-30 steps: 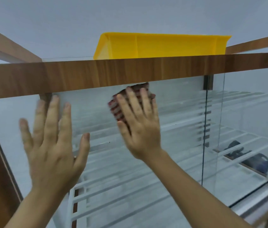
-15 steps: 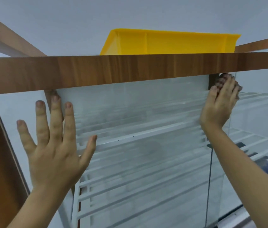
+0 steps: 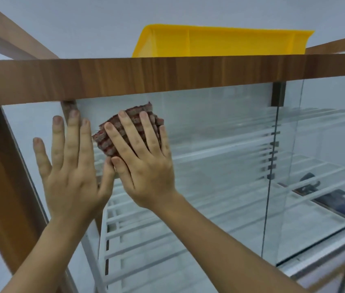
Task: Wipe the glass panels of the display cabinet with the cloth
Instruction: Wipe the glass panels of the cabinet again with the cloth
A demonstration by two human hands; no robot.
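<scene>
The display cabinet has a wooden top rail (image 3: pixel 167 75) and a glass front panel (image 3: pixel 220 127) under it. My right hand (image 3: pixel 144 161) lies flat on a folded red checked cloth (image 3: pixel 112 138) and presses it against the glass near the panel's upper left, just below the rail. Only the cloth's top and left edge show past my fingers. My left hand (image 3: pixel 72 172) rests flat on the glass beside it, fingers spread, holding nothing; its thumb touches my right hand.
A yellow plastic bin (image 3: pixel 220 42) sits on top of the cabinet. Inside are white slatted shelves (image 3: pixel 209 149) and dark blue objects (image 3: pixel 332 197) at the lower right. A wooden post (image 3: pixel 0 176) frames the left side. A vertical glass edge (image 3: pixel 272 176) stands to the right.
My right hand swept the cloth from the middle of the glass to the right edge, then back left to beside my left hand. The left hand stayed on the glass.
</scene>
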